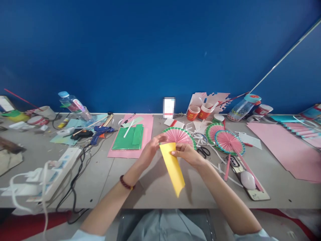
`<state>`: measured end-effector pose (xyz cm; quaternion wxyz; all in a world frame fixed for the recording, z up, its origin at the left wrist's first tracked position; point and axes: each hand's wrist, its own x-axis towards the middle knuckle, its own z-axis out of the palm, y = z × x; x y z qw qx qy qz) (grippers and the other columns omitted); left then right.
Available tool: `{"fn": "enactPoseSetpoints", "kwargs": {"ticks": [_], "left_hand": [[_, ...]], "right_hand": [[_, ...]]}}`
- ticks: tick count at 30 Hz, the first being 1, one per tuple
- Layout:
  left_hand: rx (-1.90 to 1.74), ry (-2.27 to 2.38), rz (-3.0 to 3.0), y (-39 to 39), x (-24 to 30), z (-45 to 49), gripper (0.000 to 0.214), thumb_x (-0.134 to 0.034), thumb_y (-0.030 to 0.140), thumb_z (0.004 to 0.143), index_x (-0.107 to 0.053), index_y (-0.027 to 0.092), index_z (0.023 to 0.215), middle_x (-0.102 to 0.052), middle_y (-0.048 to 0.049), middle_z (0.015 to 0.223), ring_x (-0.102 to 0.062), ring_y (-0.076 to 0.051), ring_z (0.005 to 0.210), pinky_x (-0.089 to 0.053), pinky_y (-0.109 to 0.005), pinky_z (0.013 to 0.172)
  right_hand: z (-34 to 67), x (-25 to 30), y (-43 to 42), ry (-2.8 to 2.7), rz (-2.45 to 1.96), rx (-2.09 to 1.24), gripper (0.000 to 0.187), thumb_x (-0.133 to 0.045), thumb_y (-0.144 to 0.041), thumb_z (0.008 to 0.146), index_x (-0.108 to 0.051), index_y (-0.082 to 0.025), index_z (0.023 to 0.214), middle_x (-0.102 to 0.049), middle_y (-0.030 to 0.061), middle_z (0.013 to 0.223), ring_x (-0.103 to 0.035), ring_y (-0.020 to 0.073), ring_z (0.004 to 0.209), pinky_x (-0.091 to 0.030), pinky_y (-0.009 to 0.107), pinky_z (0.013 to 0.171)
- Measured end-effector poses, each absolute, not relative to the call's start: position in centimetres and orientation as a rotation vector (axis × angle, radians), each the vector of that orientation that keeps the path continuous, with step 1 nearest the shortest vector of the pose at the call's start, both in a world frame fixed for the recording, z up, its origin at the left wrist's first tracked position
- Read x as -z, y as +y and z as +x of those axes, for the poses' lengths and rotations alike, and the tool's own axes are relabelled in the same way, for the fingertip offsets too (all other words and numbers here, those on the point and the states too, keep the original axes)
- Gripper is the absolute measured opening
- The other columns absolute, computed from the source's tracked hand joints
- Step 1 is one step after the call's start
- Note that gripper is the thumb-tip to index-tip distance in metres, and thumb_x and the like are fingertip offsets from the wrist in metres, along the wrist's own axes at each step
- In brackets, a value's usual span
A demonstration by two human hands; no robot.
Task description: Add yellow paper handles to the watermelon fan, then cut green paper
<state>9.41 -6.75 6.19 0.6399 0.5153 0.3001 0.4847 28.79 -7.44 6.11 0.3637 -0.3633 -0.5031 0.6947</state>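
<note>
I hold a long yellow paper strip [173, 169] above the grey table [150, 180]. My left hand [150, 149] pinches the strip's top left corner. My right hand [187, 154] is closed on its top right edge, thumb pressed on the paper. The strip hangs down toward me, its lower end pointed. Just behind my hands lies a pink pleated paper fan with a green rim [179, 135]. A beaded bracelet [126, 183] is on my left wrist.
Green sheets [128, 137] lie on pink paper [147, 125] at left centre. Two more fans on sticks [227, 140], scissors [204, 151], red cups [193, 112] and bottles sit at right. A blue glue gun [101, 131], a power strip [61, 165] and cables are left. A large pink sheet [286, 147] lies far right.
</note>
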Motion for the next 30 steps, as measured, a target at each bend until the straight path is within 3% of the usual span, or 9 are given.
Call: {"fn": "enactPoseSetpoints", "kwargs": {"ticks": [4,8,13,21,25,30], "left_hand": [[-0.915,0.529,0.958,-5.7,-4.0,11.1,0.053,-0.05,0.058,0.082,-0.061,0.018,0.116,-0.058,-0.012,0.126,-0.051,-0.029,0.118,-0.041,-0.04,0.096],[-0.931,0.525,0.968,-6.6,-2.1,10.8,0.054,-0.057,0.055,0.079,-0.058,0.019,0.12,-0.055,-0.0128,0.13,-0.049,-0.029,0.12,-0.039,-0.039,0.098],[-1.007,0.677,1.02,-6.5,-1.8,10.2,0.041,-0.069,0.04,0.074,-0.062,0.021,0.11,-0.061,-0.0099,0.12,-0.057,-0.024,0.108,-0.044,-0.034,0.09],[-1.028,0.833,1.03,-6.1,-2.2,10.0,0.037,-0.075,0.037,0.067,-0.064,0.018,0.097,-0.066,-0.0047,0.096,-0.06,-0.016,0.081,-0.047,-0.025,0.069],[-0.911,0.874,1.044,-6.2,-2.7,9.7,0.029,-0.075,0.039,0.066,-0.062,0.014,0.075,-0.064,-0.0012,0.074,-0.057,-0.012,0.066,-0.043,-0.022,0.061],[-0.692,0.91,1.09,-6.1,-4.0,8.8,0.031,-0.072,0.041,0.068,-0.061,0.014,0.078,-0.064,-0.0024,0.075,-0.058,-0.013,0.064,-0.042,-0.021,0.057]], "right_hand": [[28.2,-4.7,-6.8,-1.252,-0.946,-1.766,0.044,-0.074,-0.035,0.07,-0.063,-0.017,0.109,-0.072,0.0038,0.086,-0.067,0.0169,0.079,-0.05,0.029,0.076],[28.3,-3.1,-6.8,-1.205,-0.914,-1.744,0.042,-0.07,-0.038,0.075,-0.059,-0.017,0.109,-0.07,0.0046,0.089,-0.066,0.017,0.08,-0.05,0.03,0.077],[28.1,-2.5,-7.1,-1.087,-1.008,-1.695,0.031,-0.07,-0.04,0.073,-0.061,-0.018,0.092,-0.069,0.0018,0.081,-0.065,0.0154,0.073,-0.05,0.027,0.07],[28.2,-2.7,-7.3,-0.84,-1.095,-1.559,0.029,-0.074,-0.041,0.068,-0.061,-0.019,0.081,-0.066,0.0002,0.077,-0.062,0.0152,0.068,-0.048,0.026,0.064],[28.7,-3.3,-7.2,-0.882,-1.083,-1.505,0.032,-0.07,-0.039,0.071,-0.056,-0.024,0.096,-0.064,-0.0011,0.081,-0.062,0.0154,0.071,-0.049,0.026,0.064],[30.1,-4.0,-8.1,-1.258,-1.276,-1.33,0.038,-0.061,-0.03,0.075,-0.052,-0.026,0.111,-0.058,0.0005,0.092,-0.061,0.0151,0.073,-0.047,0.025,0.061]]}}
